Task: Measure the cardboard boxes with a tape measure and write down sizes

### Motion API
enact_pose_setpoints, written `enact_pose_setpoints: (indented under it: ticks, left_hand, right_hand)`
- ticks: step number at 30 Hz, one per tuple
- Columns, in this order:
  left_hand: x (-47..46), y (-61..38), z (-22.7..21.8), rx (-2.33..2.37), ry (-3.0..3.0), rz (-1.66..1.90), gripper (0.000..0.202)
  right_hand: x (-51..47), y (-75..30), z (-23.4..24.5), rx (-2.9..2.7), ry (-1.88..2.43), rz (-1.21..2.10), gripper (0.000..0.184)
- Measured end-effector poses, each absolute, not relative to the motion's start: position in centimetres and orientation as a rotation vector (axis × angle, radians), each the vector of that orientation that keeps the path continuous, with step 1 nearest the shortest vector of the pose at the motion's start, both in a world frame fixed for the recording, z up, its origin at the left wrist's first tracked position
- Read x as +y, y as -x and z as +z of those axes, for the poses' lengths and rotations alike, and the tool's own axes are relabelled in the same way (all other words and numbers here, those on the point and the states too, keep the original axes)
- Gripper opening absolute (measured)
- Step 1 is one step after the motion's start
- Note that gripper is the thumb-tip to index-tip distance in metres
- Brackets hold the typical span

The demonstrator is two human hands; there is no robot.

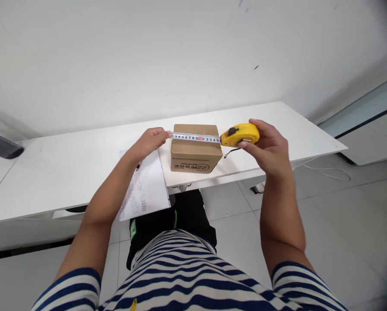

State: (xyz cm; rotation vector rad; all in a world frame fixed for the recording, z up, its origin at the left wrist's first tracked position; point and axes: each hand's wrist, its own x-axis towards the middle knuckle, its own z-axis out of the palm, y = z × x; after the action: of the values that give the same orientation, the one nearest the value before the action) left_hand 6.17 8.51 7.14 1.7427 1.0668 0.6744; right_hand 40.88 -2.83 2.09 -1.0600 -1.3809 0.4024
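Observation:
A brown cardboard box (196, 151) with dark printing on its near side stands on the white table. Across its top runs the pulled-out blade (193, 138) of a tape measure, its numbers facing up. My left hand (153, 142) pinches the blade's free end at the box's left edge, and the fingers hide the tip. Just past the right edge, my right hand (271, 147) grips the yellow tape measure (240, 134) by its case, thumb below and fingers above. A dark wrist strap (231, 152) hangs from the case.
Sheets of paper with writing (148, 190) lie left of the box and stick out over the front edge of the white table (67, 172). A dark cylindrical object (4, 144) is at the far left. The wall rises behind the table.

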Motion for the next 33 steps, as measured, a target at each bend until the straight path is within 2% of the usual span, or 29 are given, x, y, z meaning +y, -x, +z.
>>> enact_pose_setpoints:
  ticks: [3,6,12,19,26,33]
  left_hand:
    - [5.0,-3.6,8.3,1.01,-1.75,0.747,0.04]
    - [0.4,-1.5,7.5,1.036,-1.688,0.544,0.041]
    - [-6.4,-0.7,2.1,0.942,-1.481,0.258,0.058]
    - [-8.9,0.1,-1.9,1.145,-1.372,0.358,0.077]
    - [-8.2,2.1,0.0,1.288,-1.638,0.342,0.075]
    - [-6.7,2.4,0.5,0.961,-1.328,0.374,0.069]
  right_hand:
    - [-6.2,-38.9,3.3,-1.401,1.011,0.305,0.063]
    - [-9.1,-36.5,3.4,-1.492,1.002,0.345,0.064]
    - [-10.5,-29.4,0.0,-1.886,0.905,0.558,0.065]
    - [-9.7,-23.4,-3.7,-1.981,0.868,0.524,0.062]
    - [-9.1,-21.9,-4.2,-1.978,0.854,0.443,0.064]
    - [-8.0,-20.3,-5.0,-1.983,0.793,0.507,0.065]
